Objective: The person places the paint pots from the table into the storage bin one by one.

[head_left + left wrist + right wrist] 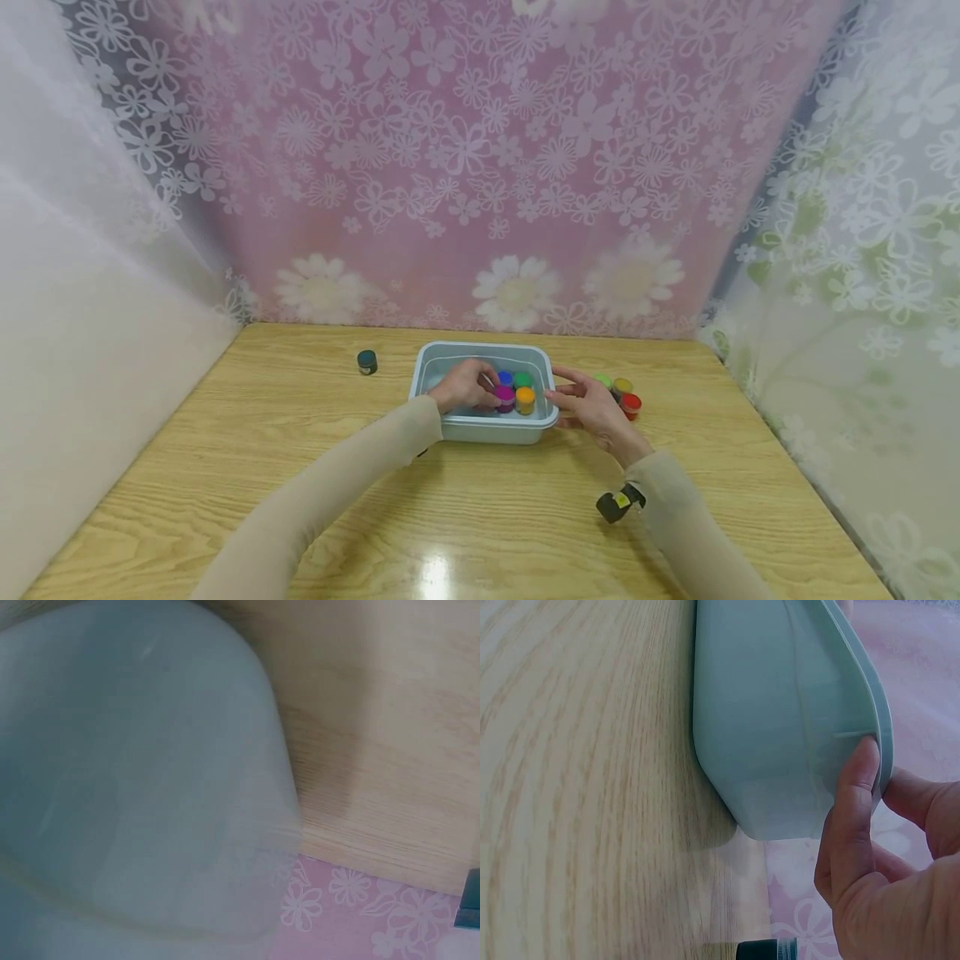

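A light blue-grey plastic tub [487, 432] stands on the wooden table. My left hand [467, 387] reaches over its near rim and pinches a small purple paint jar [505, 400] inside. Close around that jar sit a blue jar [506, 379], a green jar [522, 381] and an orange jar [526, 402]. At the tub's right end, my right hand [596, 408] grips the rim, with thumb and fingers on either side of the wall in the right wrist view. The left wrist view shows only the tub's side [150, 765], and the left hand is out of that frame.
Right of the tub, beside my right hand, stand a red jar [631, 406], a yellow jar [622, 387] and a light green jar [603, 381]. A dark teal jar [367, 362] stands alone at the back left. Flowered curtains [480, 167] enclose the table.
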Tool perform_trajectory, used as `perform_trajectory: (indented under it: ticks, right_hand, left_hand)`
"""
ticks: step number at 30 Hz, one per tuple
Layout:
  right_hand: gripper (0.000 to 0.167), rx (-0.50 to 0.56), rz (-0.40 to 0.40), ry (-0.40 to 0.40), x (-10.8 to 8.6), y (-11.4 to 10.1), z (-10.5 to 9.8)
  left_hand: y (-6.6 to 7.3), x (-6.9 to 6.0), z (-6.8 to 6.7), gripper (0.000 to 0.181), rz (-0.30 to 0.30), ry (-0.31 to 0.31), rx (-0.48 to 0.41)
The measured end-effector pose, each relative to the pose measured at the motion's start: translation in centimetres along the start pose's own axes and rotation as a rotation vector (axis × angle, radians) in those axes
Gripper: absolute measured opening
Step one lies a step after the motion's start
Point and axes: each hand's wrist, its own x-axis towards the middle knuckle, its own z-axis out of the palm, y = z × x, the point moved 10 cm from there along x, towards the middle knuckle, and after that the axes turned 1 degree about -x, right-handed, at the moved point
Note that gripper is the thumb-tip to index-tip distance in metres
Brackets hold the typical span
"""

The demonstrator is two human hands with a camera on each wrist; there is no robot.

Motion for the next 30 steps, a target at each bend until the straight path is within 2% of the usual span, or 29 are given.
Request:
perform_trajectory:
  ticks: [7,12,15,21,30]
  right_hand:
    - [0.064,0.006,-0.009,-0.010,0.1,-0.1,0.0]
    - [0.064,0.012,-0.019,-0.019,0.0,-0.1,0.1]
    - [0.063,0.011,-0.017,-0.018,0.0,-0.1,0.2]
    - [0.064,0.019,-0.008,-0.013,-0.1,-0.1,0.2]
    - [0.063,0.018,-0.003,-0.007,-0.2,-0.1,0.1]
  left_hand:
    - [-0.1,0.2,0.2,0.024,0.000,-0.016,-0.055]
    - [-0.2,0.0,0.1,0.024,-0.002,-0.031,-0.184]
    - [-0.1,-0.1,-0.2,0.025,0.009,-0.016,-0.233]
    - [0.1,-0.2,-1.4,0.027,0.068,0.028,-0.230]
    - [1.3,-1.3,-2.7,0.030,0.148,0.003,-0.219]
